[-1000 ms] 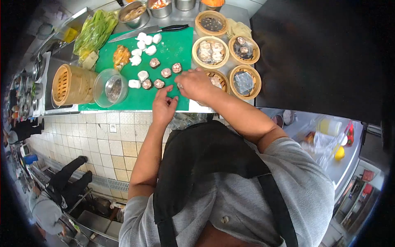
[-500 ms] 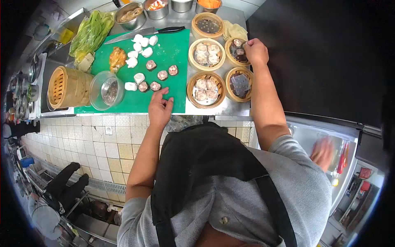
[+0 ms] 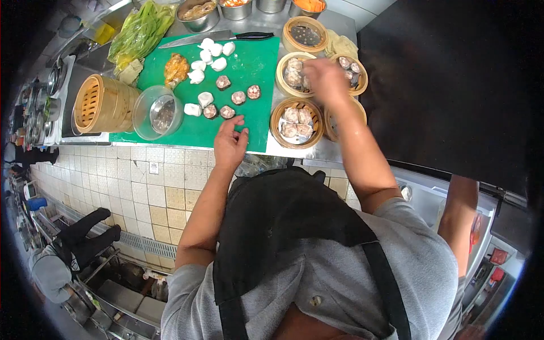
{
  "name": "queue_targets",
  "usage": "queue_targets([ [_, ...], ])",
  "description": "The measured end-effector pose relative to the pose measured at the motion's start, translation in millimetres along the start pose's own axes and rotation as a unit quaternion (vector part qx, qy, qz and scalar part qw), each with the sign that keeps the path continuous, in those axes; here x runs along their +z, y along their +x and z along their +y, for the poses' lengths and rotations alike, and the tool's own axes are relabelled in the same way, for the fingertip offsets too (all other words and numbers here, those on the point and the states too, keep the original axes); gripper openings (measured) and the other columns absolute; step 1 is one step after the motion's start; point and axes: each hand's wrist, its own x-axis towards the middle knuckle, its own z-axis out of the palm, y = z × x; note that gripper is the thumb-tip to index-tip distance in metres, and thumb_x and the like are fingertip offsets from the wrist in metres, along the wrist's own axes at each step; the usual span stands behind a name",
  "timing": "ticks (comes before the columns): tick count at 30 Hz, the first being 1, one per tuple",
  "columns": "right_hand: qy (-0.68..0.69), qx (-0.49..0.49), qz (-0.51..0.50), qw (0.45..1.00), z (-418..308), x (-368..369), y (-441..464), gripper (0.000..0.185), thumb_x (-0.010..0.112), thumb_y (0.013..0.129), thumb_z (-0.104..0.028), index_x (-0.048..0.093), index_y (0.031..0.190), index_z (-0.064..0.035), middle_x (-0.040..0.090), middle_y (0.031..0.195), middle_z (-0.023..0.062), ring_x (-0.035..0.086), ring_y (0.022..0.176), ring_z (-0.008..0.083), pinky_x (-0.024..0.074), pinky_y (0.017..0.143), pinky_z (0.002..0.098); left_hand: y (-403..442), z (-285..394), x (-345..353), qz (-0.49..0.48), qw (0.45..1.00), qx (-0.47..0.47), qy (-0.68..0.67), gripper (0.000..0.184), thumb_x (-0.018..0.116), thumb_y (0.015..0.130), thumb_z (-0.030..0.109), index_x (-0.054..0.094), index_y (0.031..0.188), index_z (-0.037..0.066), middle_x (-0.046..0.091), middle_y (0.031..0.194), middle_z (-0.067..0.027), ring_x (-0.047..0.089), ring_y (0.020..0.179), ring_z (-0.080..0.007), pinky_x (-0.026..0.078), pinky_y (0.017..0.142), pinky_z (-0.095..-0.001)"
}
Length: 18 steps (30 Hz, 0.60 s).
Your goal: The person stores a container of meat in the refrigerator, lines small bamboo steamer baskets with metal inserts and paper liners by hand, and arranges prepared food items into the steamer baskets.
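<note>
My left hand (image 3: 231, 141) rests on the front of the green cutting board (image 3: 187, 131), fingers apart, its tips just by a dark-sided dumpling (image 3: 227, 111). More dark dumplings with pinkish tops and several white balls (image 3: 218, 65) lie on the board. Smeared by motion, my right hand (image 3: 328, 82) hovers between two bamboo steamers; its fingers cannot be made out. The right steamer (image 3: 362, 86) holds dark dumplings. Pale dumplings sit in the middle steamer (image 3: 281, 85), partly covered by the hand, and in the front steamer (image 3: 275, 135). My forearm hides most of another steamer (image 3: 329, 126).
A knife (image 3: 195, 39), leafy greens (image 3: 139, 34), an orange-brown lump in plastic (image 3: 176, 69) and a clear tub (image 3: 141, 122) are around the board. Stacked steamers (image 3: 105, 107) stand left. Metal bowls (image 3: 198, 21) line the back. Another person's arm (image 3: 460, 209) reaches down at the right.
My right hand has moved left from the right steamer, which now shows an additional dumpling. My left hand stays near the same dumpling. The other person's arm has shifted, and the camera view has moved slightly.
</note>
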Motion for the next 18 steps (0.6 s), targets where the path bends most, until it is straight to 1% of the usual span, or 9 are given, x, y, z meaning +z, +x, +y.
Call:
queue_targets([
  [2, -0.004, -0.042, -0.112, 0.993, -48, 25, -12, 0.032, 0.070, 0.086, -0.022, 0.071, 0.115, -0.0083, 0.068, 0.116, 0.0166, 0.065, 0.105, 0.0346, 0.0530, 0.091, 0.0452, 1, -2, 2, -0.004, 1.000, 0.005, 0.005, 0.037, 0.069, 0.085, 0.003, 0.064, 0.122, 0.005, 0.067, 0.105, -0.0110, 0.059, 0.066, -0.0162, 0.053, 0.064, -0.0310],
  [4, -0.034, -0.078, -0.186, 0.979, -79, 47, -16, 0.035, 0.070, 0.086, -0.021, 0.068, 0.119, -0.0087, 0.065, 0.118, 0.0168, 0.065, 0.108, 0.0349, 0.0532, 0.090, 0.0465, 2, -6, 2, 0.004, 1.000, 0.014, 0.004, 0.035, 0.069, 0.085, 0.003, 0.065, 0.120, 0.005, 0.067, 0.104, -0.0102, 0.059, 0.065, -0.0152, 0.052, 0.062, -0.0302],
  [7, -0.060, -0.082, -0.213, 0.972, -83, 80, -13, 0.032, 0.068, 0.087, -0.022, 0.065, 0.116, -0.0078, 0.064, 0.113, 0.0171, 0.065, 0.107, 0.0349, 0.0530, 0.090, 0.0482, 2, -7, 3, 0.005, 1.000, 0.004, -0.017, 0.033, 0.068, 0.086, 0.003, 0.066, 0.119, 0.005, 0.067, 0.103, -0.0088, 0.057, 0.064, -0.0131, 0.050, 0.061, -0.0278],
  [9, -0.084, -0.065, -0.257, 0.960, -85, 83, -7, 0.031, 0.065, 0.092, -0.024, 0.065, 0.121, -0.0134, 0.064, 0.119, 0.0168, 0.065, 0.109, 0.0366, 0.0523, 0.092, 0.0464, 2, -8, 3, 0.000, 1.000, 0.007, -0.029, 0.032, 0.068, 0.087, 0.003, 0.067, 0.118, 0.005, 0.067, 0.103, -0.0081, 0.057, 0.065, -0.0122, 0.050, 0.060, -0.0267],
  [10, -0.087, -0.062, -0.255, 0.961, -82, 79, -7, 0.031, 0.065, 0.092, -0.024, 0.065, 0.121, -0.0134, 0.064, 0.119, 0.0168, 0.065, 0.109, 0.0366, 0.0523, 0.092, 0.0464, 2, -9, 2, 0.002, 0.999, 0.004, -0.039, 0.031, 0.068, 0.087, 0.003, 0.067, 0.118, 0.004, 0.067, 0.103, -0.0074, 0.056, 0.065, -0.0113, 0.049, 0.060, -0.0257],
  [12, -0.009, -0.018, -0.181, 0.983, -81, 55, -7, 0.024, 0.065, 0.091, -0.023, 0.066, 0.112, -0.0116, 0.065, 0.118, 0.0162, 0.066, 0.105, 0.0359, 0.0534, 0.090, 0.0461, 1, -15, 1, -0.001, 0.999, 0.001, -0.045, 0.031, 0.068, 0.087, 0.004, 0.067, 0.118, 0.004, 0.067, 0.103, -0.0072, 0.055, 0.065, -0.0110, 0.049, 0.060, -0.0254],
  [14, 0.028, 0.021, -0.067, 0.997, -58, 31, -6, 0.024, 0.065, 0.091, -0.026, 0.066, 0.111, -0.0111, 0.069, 0.112, 0.0163, 0.067, 0.102, 0.0347, 0.0536, 0.088, 0.0455, 1, -18, 3, -0.003, 0.999, -0.004, -0.052, 0.031, 0.068, 0.087, 0.004, 0.067, 0.118, 0.004, 0.067, 0.103, -0.0069, 0.055, 0.064, -0.0108, 0.048, 0.060, -0.0251],
  [16, -0.012, 0.131, -0.053, 0.990, -41, -24, -4, 0.022, 0.060, 0.093, -0.023, 0.067, 0.111, -0.0119, 0.070, 0.110, 0.0175, 0.066, 0.104, 0.0367, 0.0527, 0.090, 0.0459, 1, -17, 2, -0.001, 0.999, -0.004, -0.051, 0.030, 0.068, 0.087, 0.004, 0.067, 0.118, 0.004, 0.067, 0.103, -0.0071, 0.055, 0.064, -0.0111, 0.049, 0.060, -0.0252],
  [18, -0.078, 0.216, -0.018, 0.973, 4, -52, -3, 0.023, 0.061, 0.093, -0.023, 0.067, 0.112, -0.0119, 0.071, 0.110, 0.0179, 0.067, 0.105, 0.0364, 0.0521, 0.092, 0.0451, 2, -17, 2, -0.001, 0.999, 0.001, -0.050, 0.030, 0.068, 0.087, 0.004, 0.067, 0.117, 0.004, 0.067, 0.103, -0.0075, 0.055, 0.064, -0.0111, 0.049, 0.060, -0.0254],
])
